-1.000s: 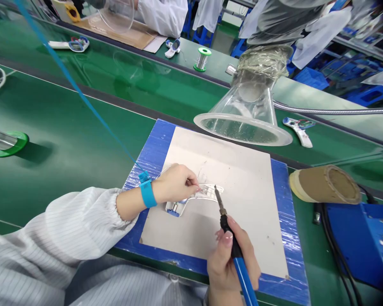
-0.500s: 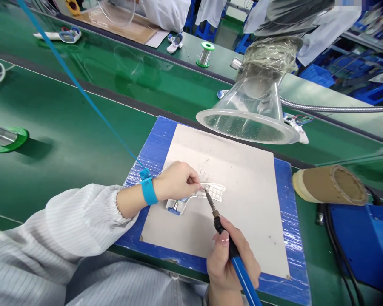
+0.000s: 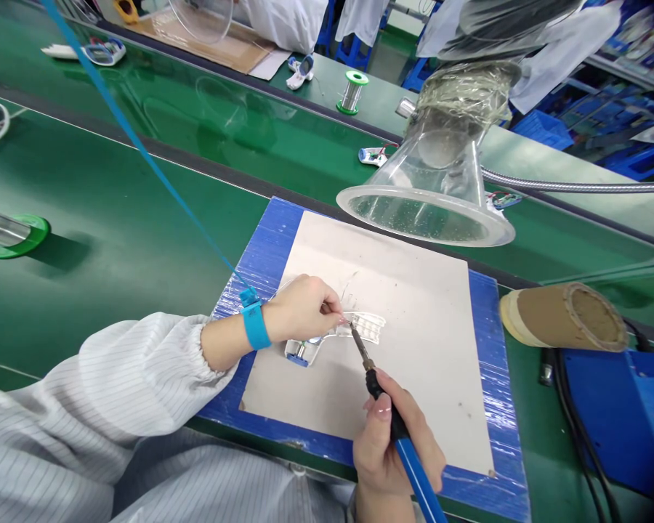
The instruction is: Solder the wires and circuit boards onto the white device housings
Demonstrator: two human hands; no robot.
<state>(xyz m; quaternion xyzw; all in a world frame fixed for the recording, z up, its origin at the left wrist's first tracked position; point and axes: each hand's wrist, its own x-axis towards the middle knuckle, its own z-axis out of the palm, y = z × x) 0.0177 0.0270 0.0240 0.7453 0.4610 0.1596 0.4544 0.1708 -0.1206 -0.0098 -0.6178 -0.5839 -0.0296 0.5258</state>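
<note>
My right hand [image 3: 395,436] grips a soldering iron [image 3: 408,447] with a blue and black handle. The iron's tip points up and left, at the fingertips of my left hand [image 3: 305,305]. Those fingers are pinched together over a white plastic device housing [image 3: 368,327]; whatever lies between them is too small to make out. Ribs show on the housing's right end, and a blue and silver part sits at its lower left end. Part of the housing is hidden under my left hand. A blue wrist strap [image 3: 256,325] with a cord circles my left wrist.
The housing lies on a pale board [image 3: 414,392] over a blue-wrapped base. Above it hangs a clear fume hood [image 3: 425,218]. A cardboard tube [image 3: 567,316] and a blue box [image 3: 610,414] stand right. Solder spools [image 3: 11,231] and a green conveyor [image 3: 223,145] carrying devices surround the board.
Devices on the conveyor have slid left; one now shows more fully left of the fume hood. Both my hands and the soldering iron have stayed almost still.
</note>
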